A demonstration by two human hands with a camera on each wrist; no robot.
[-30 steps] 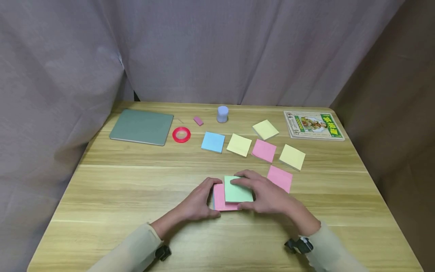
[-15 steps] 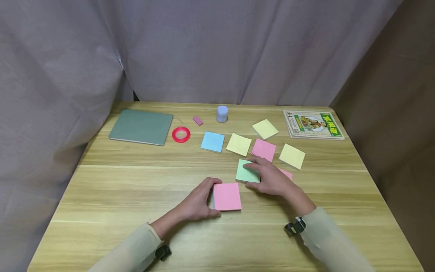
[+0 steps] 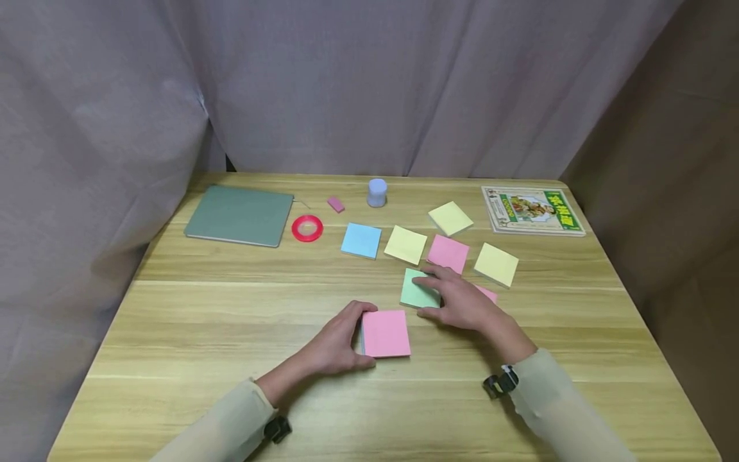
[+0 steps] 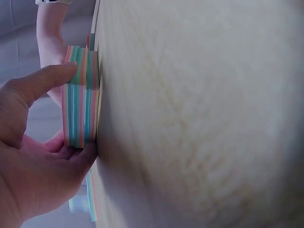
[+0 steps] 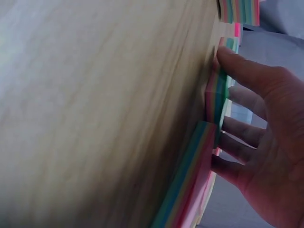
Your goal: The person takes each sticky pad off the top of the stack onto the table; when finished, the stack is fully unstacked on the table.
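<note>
Near the front middle, my left hand (image 3: 335, 341) grips the side of a stack of sticky note pads (image 3: 387, 335) with a pink top, thumb on the near edge and fingers on the far one. Striped coloured edges of this stack (image 4: 75, 114) show in the left wrist view. Farther back and to the right, my right hand (image 3: 466, 307) holds a green-topped sticky note pad (image 3: 416, 294) down at the table. Its thumb lies against the pad's edge in the right wrist view. A pink pad (image 3: 487, 294) is mostly hidden behind that hand.
Behind the hands lie a blue pad (image 3: 361, 240), several yellow pads (image 3: 406, 245) and another pink pad (image 3: 448, 253). Farther off are a green notebook (image 3: 239, 215), red tape roll (image 3: 307, 228), pink eraser (image 3: 335, 205), lavender container (image 3: 377, 192) and picture book (image 3: 534, 210).
My right hand has lifted the green-topped pad off the pink-topped stack and carried it back and right to the table. The left hand has stayed on the stack.
</note>
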